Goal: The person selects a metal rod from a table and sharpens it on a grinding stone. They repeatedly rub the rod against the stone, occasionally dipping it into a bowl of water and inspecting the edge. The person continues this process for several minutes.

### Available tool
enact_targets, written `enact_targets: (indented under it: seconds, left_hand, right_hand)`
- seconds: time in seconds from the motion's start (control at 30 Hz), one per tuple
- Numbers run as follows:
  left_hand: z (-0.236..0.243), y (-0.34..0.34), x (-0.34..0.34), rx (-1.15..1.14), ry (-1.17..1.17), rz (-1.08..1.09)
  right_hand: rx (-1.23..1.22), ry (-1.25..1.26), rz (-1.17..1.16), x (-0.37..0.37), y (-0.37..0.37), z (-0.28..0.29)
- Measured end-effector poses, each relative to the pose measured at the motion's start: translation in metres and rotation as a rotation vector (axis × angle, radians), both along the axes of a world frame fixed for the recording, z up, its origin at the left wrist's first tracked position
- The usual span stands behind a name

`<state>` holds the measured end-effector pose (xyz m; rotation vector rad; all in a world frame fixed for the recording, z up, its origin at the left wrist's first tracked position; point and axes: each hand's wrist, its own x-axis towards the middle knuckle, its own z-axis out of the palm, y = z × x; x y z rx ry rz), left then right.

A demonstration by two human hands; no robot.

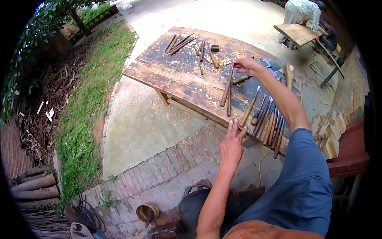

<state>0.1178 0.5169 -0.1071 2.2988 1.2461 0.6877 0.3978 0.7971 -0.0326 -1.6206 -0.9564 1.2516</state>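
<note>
My right hand (243, 64) reaches over the bench with its fingers pinched at the blade end of a wood-handled carving chisel (227, 85). The chisel's dark handle points back toward me. Beside it lie a thinner wooden handle (229, 102) and a short, dark, brass-coloured tool (241, 79). My left hand (232, 145) rests at the bench's near edge, fingers apart and holding nothing. Its fingertips are close to the butt of another wood-handled chisel (247, 112). To its right, several more chisels (270, 125) lie in a row, handles toward me.
More carving tools (179, 44), a small dark block (215, 48) and wood shavings (187, 61) lie on the worn workbench (147, 65). A wooden mallet (289, 75) is at its right end. Cut wood blocks (330, 133) are stacked beyond. Two people work at another table (296, 34).
</note>
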Motion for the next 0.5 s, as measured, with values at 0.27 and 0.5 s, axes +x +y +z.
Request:
enact_targets:
  seconds: [0.27,0.5]
  left_hand:
    - [0.013,-0.002,-0.001,-0.028,0.048,-0.031]
    - [0.012,-0.002,-0.003,-0.027,0.036,-0.018]
  right_hand:
    - [-0.151,-0.672,0.060,-0.004,0.024,-0.012]
    - [0.146,-1.452,0.130,-0.082,0.059,0.000]
